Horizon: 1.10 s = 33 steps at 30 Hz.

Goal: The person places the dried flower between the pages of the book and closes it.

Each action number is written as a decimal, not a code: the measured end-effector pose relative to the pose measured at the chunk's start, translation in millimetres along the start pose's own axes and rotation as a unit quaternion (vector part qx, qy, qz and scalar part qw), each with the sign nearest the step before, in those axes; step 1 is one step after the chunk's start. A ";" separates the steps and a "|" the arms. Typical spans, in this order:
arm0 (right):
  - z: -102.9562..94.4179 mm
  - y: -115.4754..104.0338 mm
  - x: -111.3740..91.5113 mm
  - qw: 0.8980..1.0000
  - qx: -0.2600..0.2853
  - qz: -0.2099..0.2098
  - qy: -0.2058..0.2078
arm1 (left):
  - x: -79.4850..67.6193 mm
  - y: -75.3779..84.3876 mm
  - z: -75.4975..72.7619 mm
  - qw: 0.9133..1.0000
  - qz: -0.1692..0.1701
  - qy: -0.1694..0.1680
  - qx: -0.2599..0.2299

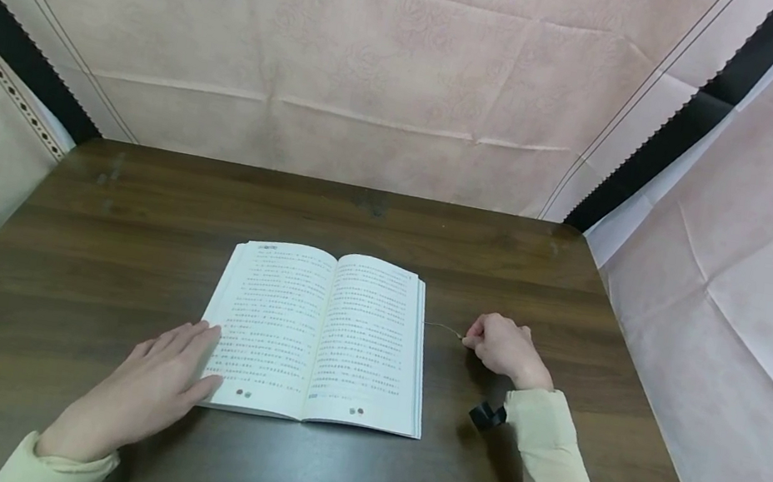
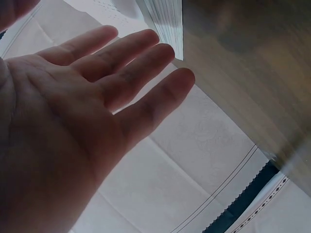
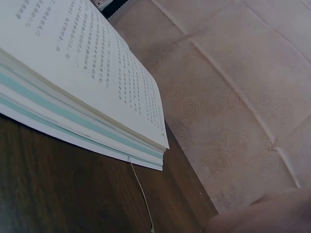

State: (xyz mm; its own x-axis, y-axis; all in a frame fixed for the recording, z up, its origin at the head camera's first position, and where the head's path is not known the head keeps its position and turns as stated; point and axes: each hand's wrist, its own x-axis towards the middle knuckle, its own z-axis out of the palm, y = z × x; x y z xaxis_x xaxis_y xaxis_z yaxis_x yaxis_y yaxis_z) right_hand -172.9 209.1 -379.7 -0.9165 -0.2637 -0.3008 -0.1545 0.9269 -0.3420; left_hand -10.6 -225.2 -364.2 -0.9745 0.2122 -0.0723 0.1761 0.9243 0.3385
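Observation:
An open book [image 1: 371, 340] with printed pages lies flat on the wooden table. My left hand [image 1: 143, 388] rests at the book's lower left edge, fingers extended over the page margin and thumb near the bottom corner. In the left wrist view its palm and straight fingers [image 2: 146, 107] show beside the page edges. A thin cord [image 1: 444, 327] runs out from between pages on the book's right side. My right hand [image 1: 506, 348] pinches the cord's far end, apart from the book. In the right wrist view the cord [image 3: 142, 194] emerges low in the page stack; the hand is mostly cut off.
The dark brown table [image 1: 129, 234] extends around the book on all sides. Pale patterned cloth [image 1: 384, 64] hangs behind its far edge, with more cloth [image 1: 765, 293] at the right and left. A small black device [image 1: 486, 416] sits at the right wrist.

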 end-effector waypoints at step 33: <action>7.0 -9.2 -3.5 0.995 -0.045 -0.060 0.059 | -2.5 -2.7 2.4 0.999 -0.019 -0.023 -0.023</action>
State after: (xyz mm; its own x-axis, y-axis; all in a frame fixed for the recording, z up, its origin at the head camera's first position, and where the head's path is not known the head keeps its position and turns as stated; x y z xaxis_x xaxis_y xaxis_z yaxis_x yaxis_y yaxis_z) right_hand -165.7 199.6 -381.8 -0.9259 -0.3449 -0.1543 -0.2923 0.9127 -0.2856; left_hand -8.3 -227.4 -367.2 -0.9727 0.1930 -0.1287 0.1319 0.9165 0.3776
